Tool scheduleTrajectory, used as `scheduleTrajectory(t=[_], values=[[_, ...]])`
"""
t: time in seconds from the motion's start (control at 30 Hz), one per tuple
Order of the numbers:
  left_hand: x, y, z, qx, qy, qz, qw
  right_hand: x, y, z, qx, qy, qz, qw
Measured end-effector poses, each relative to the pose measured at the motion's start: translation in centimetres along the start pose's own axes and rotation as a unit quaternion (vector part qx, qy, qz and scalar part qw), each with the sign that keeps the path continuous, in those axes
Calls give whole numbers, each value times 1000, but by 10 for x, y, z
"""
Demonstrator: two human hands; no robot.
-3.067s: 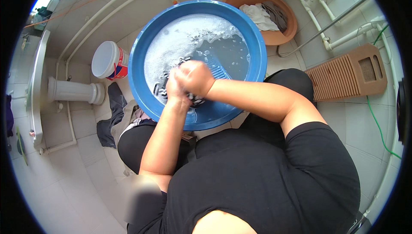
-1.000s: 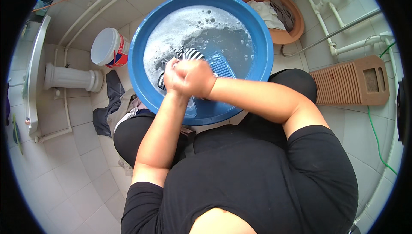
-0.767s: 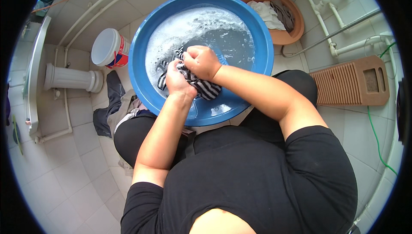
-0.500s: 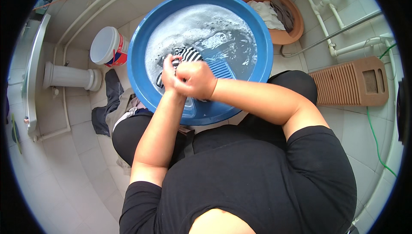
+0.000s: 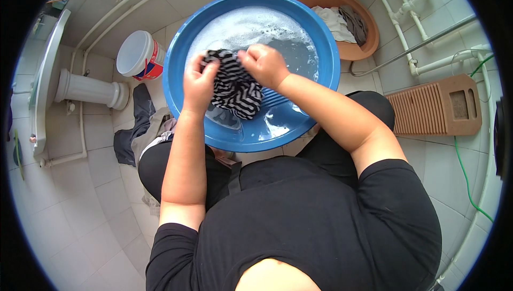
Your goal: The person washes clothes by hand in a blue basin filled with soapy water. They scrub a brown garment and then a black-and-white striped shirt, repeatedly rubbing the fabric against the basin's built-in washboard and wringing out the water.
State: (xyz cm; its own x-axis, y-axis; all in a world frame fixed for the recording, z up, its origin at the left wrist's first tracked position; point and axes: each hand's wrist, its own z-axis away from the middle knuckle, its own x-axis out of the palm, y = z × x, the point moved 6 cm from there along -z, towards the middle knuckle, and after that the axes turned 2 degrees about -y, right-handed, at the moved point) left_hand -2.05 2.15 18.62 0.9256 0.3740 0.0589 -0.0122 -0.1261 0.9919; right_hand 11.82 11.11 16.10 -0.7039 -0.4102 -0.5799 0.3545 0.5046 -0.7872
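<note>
A black-and-white striped garment (image 5: 235, 89) hangs spread between my hands over a round blue tub (image 5: 170, 85). My left hand (image 5: 201, 80) is closed on its upper left edge, thumb against the cloth. At the upper right edge, my right hand (image 5: 264, 65) pinches the fabric. Soapy water (image 5: 240, 26) with white foam fills the tub's far part. Behind the garment, a ribbed blue washing surface (image 5: 275, 99) slopes at the near side of the tub, partly covered by the cloth.
Far right, a terracotta basin (image 5: 352, 50) holds white and grey clothes. A white-and-red bucket (image 5: 140, 55) stands left of the tub, near a white pedestal (image 5: 92, 90). Dark and beige clothes (image 5: 141, 115) lie by my left knee. A brown washboard (image 5: 435, 107) rests at right.
My hands were together, gripping the bunched garment low in the tub. They have moved apart, and the striped cloth is now raised and opened out between them.
</note>
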Motion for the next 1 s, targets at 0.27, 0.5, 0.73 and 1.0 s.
scheduleTrajectory(t=[0.27,0.5,0.73,1.0], values=[[22,44,20,31,-81,291,953,43,15,18,146,-62,-56,986],[-1,80,8,83,-52,315,944,39,17,-20,88,-158,-457,871],[-49,17,-20,5,129,244,961,14,27,-34,261,-207,-579,744],[-44,-97,-30,-195,225,176,938,7,108,-53,192,43,42,980]])
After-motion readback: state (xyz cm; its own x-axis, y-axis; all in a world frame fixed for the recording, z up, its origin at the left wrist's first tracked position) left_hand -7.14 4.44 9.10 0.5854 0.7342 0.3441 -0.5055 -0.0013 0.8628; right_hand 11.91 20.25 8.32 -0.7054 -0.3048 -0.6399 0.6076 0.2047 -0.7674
